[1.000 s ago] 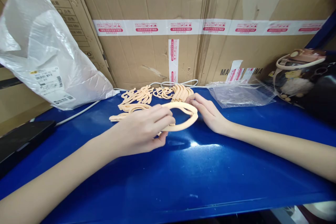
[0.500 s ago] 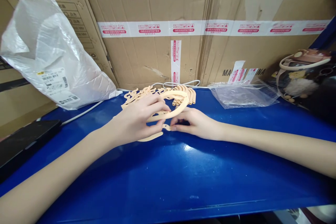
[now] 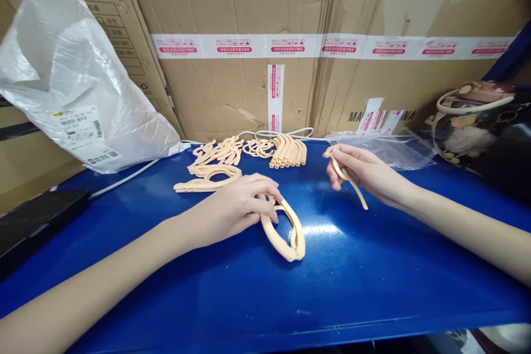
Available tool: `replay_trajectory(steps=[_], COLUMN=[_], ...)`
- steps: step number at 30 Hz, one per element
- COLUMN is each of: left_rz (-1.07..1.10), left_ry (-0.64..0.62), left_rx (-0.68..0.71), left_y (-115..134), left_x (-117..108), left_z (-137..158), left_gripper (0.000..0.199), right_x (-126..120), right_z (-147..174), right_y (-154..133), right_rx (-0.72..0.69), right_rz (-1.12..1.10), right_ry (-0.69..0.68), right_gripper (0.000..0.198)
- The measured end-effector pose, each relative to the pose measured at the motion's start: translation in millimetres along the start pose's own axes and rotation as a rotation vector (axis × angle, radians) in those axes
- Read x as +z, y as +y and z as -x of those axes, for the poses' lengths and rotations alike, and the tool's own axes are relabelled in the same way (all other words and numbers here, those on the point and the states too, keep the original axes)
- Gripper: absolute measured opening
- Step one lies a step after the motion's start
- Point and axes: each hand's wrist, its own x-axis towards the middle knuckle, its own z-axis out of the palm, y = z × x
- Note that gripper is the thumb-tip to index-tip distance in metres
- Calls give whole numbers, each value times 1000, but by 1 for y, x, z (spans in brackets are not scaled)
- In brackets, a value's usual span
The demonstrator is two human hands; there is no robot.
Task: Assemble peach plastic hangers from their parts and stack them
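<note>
My left hand is closed over the upper end of a cream plastic loop, which looks like a folded hanger body. The loop's lower end points toward me, on or just above the blue table. Out to the right, my right hand pinches a thin curved cream strip, its free end slanting down and to the right. Beyond my left hand lies a stack of similar cream loops. Behind it are piles of cream hook-shaped pieces, ring-like pieces and bent arm pieces.
The blue table meets a tall cardboard box at the back. A white plastic mailer bag leans at left, above a black device. At right are a clear plastic bag and a dark bag. A white cable runs along the table.
My hands have moved apart. The right hand has gone right and up with the thin strip, while the left has turned the loop so that it points toward me.
</note>
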Motion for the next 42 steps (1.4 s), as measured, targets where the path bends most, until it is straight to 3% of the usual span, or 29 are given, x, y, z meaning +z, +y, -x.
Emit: replay_trajectory(steps=[6, 10, 13, 16, 19, 25, 29, 34, 38, 42], left_rz=[-76, -223, -327, -289, -178, -356, -534, -696, -641, -362], left_ry=[16, 81, 33, -58, -63, -125, -196, -177, -79, 73], left_rx=[-102, -252, -363, -409, -404, -293, -259, -219, -280, -315], left_y=[-1, 14, 25, 29, 25, 14, 13, 8, 7, 20], left_x=[0, -1, 2, 5, 8, 8, 3, 0, 2, 5], left_z=[-2, -5, -8, -9, -9, -9, -7, -6, -6, -9], left_gripper=[46, 23, 38, 33, 20, 20, 14, 18, 18, 22], right_x=[10, 14, 17, 19, 21, 27, 31, 31, 30, 30], right_z=[14, 18, 19, 18, 17, 19, 25, 28, 27, 26], right_y=[6, 7, 7, 8, 11, 9, 2, 2, 4, 2], right_rx=[-80, -126, -209, -333, -419, -511, -523, -506, -485, -383], right_rz=[434, 748, 894, 1022, 1131, 1218, 1158, 1095, 1106, 1089], right_ry=[-197, -193, -195, -212, -228, -299, -420, -438, -352, -317], right_gripper=[34, 41, 44, 42, 41, 43, 40, 40, 42, 38])
